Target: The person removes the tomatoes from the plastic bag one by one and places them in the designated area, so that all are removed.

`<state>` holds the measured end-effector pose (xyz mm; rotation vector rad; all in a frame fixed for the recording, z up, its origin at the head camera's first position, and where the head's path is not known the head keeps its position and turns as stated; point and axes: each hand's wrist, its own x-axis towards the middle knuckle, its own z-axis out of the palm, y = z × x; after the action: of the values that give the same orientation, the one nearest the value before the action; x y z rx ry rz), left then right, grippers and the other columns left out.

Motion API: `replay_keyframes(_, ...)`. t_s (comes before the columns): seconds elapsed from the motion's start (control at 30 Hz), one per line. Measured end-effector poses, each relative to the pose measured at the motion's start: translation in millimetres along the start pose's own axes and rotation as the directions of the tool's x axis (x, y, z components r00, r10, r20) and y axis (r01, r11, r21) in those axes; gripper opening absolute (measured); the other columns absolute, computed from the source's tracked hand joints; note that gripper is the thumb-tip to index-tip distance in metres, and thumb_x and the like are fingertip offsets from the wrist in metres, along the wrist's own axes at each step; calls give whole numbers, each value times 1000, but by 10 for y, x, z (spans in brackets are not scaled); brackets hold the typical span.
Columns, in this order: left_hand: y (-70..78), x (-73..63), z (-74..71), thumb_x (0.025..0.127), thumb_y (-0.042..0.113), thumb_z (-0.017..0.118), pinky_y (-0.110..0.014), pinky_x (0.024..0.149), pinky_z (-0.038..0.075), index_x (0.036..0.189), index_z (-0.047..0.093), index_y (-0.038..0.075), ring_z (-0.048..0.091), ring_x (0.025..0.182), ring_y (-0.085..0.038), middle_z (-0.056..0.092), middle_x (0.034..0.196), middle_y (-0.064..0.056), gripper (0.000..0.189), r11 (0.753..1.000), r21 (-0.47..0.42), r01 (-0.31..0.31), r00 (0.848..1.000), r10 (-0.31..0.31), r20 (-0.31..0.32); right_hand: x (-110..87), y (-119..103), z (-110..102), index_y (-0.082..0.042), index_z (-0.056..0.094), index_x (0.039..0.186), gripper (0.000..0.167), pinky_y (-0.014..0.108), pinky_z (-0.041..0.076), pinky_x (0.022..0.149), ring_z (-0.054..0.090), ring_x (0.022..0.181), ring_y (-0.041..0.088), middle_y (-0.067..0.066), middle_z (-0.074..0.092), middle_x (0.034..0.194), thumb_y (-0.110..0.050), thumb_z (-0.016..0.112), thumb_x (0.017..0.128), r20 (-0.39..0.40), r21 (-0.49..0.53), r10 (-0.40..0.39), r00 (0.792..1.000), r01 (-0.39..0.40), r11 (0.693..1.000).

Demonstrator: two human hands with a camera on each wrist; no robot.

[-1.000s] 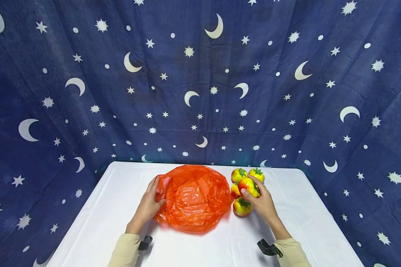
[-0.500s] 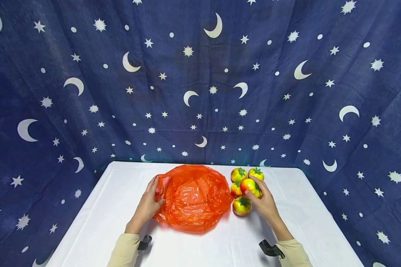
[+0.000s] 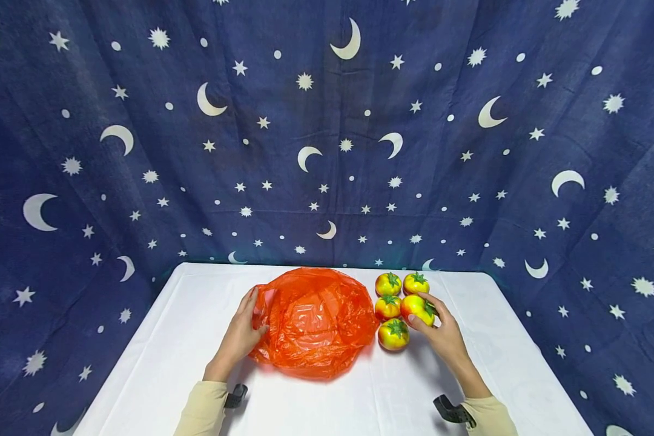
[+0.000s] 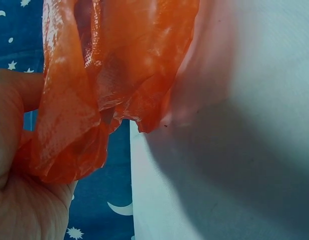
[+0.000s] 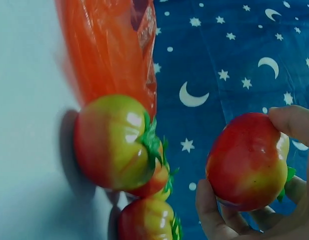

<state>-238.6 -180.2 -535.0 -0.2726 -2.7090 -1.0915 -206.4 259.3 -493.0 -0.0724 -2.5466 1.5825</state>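
A red plastic bag [image 3: 312, 327] stands mouth-up on the white table, its rim spread wide. My left hand [image 3: 241, 330] grips the bag's left side; in the left wrist view the crinkled film [image 4: 69, 125] passes between thumb and fingers, some of which the plastic hides. With my right hand [image 3: 441, 330] I hold a red-and-yellow tomato [image 3: 417, 310], tilted with its green calyx to the right. The right wrist view shows this tomato [image 5: 248, 162] pinched between thumb and fingertips, apart from the other tomatoes. Beside the bag sits a near tomato [image 3: 393, 335].
Behind it are a middle tomato [image 3: 387, 307], a back-left tomato [image 3: 388, 284] and a back-right tomato [image 3: 416, 283]. A white cloth covers the table [image 3: 316, 409]. Beyond its far edge hangs a dark blue curtain [image 3: 283, 157] with moons and stars.
My right hand has moved right with the tomato, away from the bag and the middle tomato. The left hand keeps its hold on the bag, which has stayed put.
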Motion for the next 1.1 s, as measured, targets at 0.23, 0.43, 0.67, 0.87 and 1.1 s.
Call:
replay_keyframes(0.23, -2, -10, -2, 76, 2, 79, -55, 109, 42, 155, 23, 1, 54, 126, -41, 26, 160, -18, 97, 1000, -3, -5, 1000, 5, -12, -39, 96, -76, -17, 46, 143, 67, 64, 20, 117, 32, 143, 36, 13, 41, 152, -37, 74, 86, -24, -9, 17, 1000, -17, 1000)
replay_keyframes(0.43, -4, -8, 4, 76, 2, 79, -54, 110, 41, 155, 22, 1, 52, 129, -42, 26, 160, -18, 97, 1000, -4, -2, 1000, 2, 0, -57, 125, -101, -15, 45, 144, 69, 65, 19, 117, 31, 144, 38, 15, 40, 153, -37, 74, 86, -20, -31, 37, 999, -37, 999)
replay_keyframes(0.67, -7, -6, 12, 77, 2, 78, -55, 109, 42, 155, 22, 1, 51, 129, -43, 24, 160, -17, 97, 1000, 1, 6, 1000, -6, 7, -78, 197, -122, -16, 46, 144, 71, 67, 20, 116, 31, 143, 39, 17, 39, 153, -39, 76, 84, -19, -53, 44, 999, -45, 998)
replay_keyframes(0.87, -5, 6, 11, 77, 2, 78, -54, 110, 41, 155, 22, 1, 51, 129, -42, 24, 160, -18, 97, 1000, -4, 13, 1000, -13, 9, -92, 277, -144, -17, 45, 144, 73, 66, 20, 116, 32, 143, 39, 17, 39, 153, -40, 77, 83, -22, -74, 55, 998, -56, 996)
replay_keyframes(1.1, -1, 1, 6, 77, 2, 79, -54, 109, 42, 155, 21, 1, 56, 123, -40, 24, 161, -17, 97, 1000, -2, 19, 1000, -19, 15, -136, 325, -146, -14, 43, 145, 77, 66, 20, 116, 31, 143, 42, 21, 36, 154, -43, 76, 83, -22, -132, 112, 993, -114, 985)
